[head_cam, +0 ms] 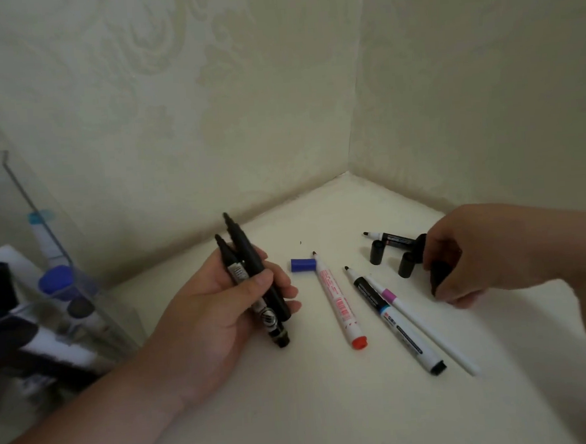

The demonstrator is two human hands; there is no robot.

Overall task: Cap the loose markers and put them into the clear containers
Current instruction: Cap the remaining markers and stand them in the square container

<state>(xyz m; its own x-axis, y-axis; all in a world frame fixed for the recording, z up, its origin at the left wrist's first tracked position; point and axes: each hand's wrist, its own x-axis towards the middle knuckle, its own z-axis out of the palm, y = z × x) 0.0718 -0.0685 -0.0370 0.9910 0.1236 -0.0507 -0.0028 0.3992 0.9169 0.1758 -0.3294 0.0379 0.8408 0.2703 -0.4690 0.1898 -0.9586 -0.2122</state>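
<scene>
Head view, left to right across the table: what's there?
clear container → left hand gripping two black markers → blue cap → red-ended marker → right hand pinching a black item

Two black uncapped markers [254, 282] stand tilted in the left hand [218, 305], tips pointing far. Right of them a blue plastic cap [303, 265] lies on its side, touching the tip end of a white marker with red print [337, 301]. Further right, a black-and-white uncapped marker [393, 318] and a thin white marker with a purple band [425, 327] lie side by side. Far right, a short black-barrelled marker [390, 238] lies uncapped beside two upright black caps [376, 256]. The right hand [485, 254] pinches another black cap [437, 276]. A clear plastic container [18, 177] at far left holds a blue-capped marker [55, 279].
</scene>
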